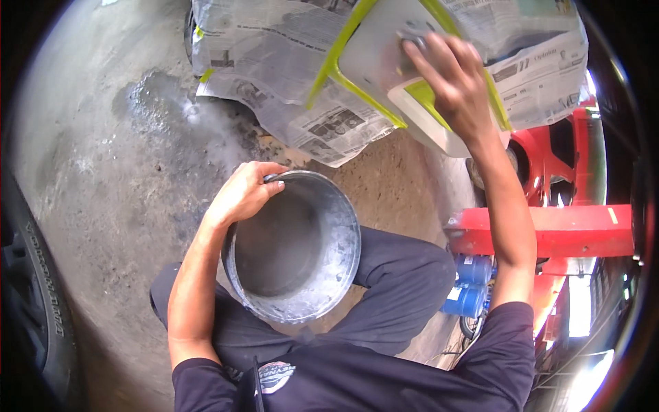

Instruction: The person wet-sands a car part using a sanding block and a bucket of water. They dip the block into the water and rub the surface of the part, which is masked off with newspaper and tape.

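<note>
With its fingers over the rim, my left hand [240, 196] grips a round metal bucket [329, 247] held above my lap, with murky grey liquid in its bottom. My right hand [449, 82], slightly blurred, presses a small dark pad [415, 42] onto a grey-white panel [364, 55] edged with yellow-green masking tape [328, 51]. Its fingers are curved over the pad, which is partly hidden. Printed newspaper [261, 41] covers the surface around that panel.
A wet patch [158, 103] marks the concrete floor [103, 206]. A black tire [41, 309] is at far left. A red car body [556, 158], a red bar-shaped part [549, 226] and blue containers [467, 295] are at right. My crossed legs [398, 275] surround the bucket.
</note>
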The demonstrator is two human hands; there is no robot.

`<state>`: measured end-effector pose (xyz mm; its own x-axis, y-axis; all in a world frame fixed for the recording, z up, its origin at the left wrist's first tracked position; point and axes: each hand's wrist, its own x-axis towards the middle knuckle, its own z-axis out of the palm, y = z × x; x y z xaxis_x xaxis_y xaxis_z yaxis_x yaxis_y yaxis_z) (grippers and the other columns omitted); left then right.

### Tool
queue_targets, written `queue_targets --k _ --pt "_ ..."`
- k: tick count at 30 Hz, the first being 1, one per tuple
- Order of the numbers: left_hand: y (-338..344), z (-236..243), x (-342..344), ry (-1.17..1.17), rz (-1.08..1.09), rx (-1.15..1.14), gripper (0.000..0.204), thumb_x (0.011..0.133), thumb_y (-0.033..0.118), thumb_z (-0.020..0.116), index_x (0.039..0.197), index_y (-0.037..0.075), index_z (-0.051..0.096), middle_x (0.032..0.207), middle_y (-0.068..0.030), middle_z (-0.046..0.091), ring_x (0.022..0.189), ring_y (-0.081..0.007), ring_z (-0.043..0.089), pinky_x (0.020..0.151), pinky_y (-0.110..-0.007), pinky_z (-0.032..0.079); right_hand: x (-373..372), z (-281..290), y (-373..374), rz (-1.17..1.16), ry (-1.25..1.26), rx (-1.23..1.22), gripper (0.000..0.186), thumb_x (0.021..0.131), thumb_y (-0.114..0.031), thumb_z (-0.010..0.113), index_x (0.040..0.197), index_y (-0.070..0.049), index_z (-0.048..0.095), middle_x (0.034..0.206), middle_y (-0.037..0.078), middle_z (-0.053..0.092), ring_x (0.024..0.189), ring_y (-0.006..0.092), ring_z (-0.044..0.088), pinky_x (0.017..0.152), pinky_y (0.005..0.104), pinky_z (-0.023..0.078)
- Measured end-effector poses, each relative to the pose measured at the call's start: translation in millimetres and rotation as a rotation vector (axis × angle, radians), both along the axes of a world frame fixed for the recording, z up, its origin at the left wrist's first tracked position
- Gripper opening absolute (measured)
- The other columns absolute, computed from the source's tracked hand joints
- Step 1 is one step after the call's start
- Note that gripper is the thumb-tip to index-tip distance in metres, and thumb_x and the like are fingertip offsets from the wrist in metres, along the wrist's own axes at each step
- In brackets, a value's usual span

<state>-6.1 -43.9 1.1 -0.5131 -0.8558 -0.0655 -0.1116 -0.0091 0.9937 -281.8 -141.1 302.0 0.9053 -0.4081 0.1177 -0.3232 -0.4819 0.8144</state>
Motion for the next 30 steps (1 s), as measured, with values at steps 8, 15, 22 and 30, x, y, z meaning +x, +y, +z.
queue_targets --k 8,15,22,30 --pt "1.4 4.6 0.6 -0.027 0.0 0.01 0.037 0.096 0.015 0.073 0.13 0.0 0.075 0.111 -0.0232 0.08 0.103 -0.0329 0.079 0.094 -0.043 0.058 -32.0 -5.5 24.1 -0.041 -0.086 -0.039 0.059 0.084 -0.003 0.069 0.14 -0.019 0.073 0.137 0.008 0.066 0.123 0.0293 0.062 0.107 0.0457 0.051" --pt "0.3 8.9 6.1 -0.017 0.01 -0.009 0.037 0.096 0.015 0.074 0.13 0.0 0.075 0.113 -0.0234 0.08 0.105 -0.0345 0.078 0.095 -0.044 0.058 -1.8 6.9 -1.8 -0.004 -0.028 -0.048 0.053 0.086 -0.011 0.068 0.139 -0.018 0.074 0.139 0.007 0.066 0.124 0.0301 0.062 0.108 0.0488 0.051" --pt "0.5 8.3 1.5 0.004 -0.002 0.0 0.037 0.095 0.015 0.074 0.129 0.0 0.075 0.115 -0.023 0.079 0.108 -0.0354 0.078 0.097 -0.044 0.058 28.6 -10.4 -13.8 -0.033 0.172 0.016 0.051 0.087 -0.016 0.071 0.138 -0.016 0.075 0.14 0.007 0.065 0.129 0.029 0.06 0.112 0.0488 0.049" --pt "-1.2 3.6 1.8 -0.059 -0.006 -0.061 0.04 0.095 0.014 0.073 0.133 0.001 0.074 0.118 -0.0218 0.08 0.111 -0.0338 0.077 0.1 -0.043 0.057 1.4 -19.4 0.5 -0.016 0.183 0.142 0.046 0.089 -0.014 0.068 0.135 -0.01 0.071 0.139 0.007 0.062 0.132 0.0273 0.056 0.115 0.0457 0.045"
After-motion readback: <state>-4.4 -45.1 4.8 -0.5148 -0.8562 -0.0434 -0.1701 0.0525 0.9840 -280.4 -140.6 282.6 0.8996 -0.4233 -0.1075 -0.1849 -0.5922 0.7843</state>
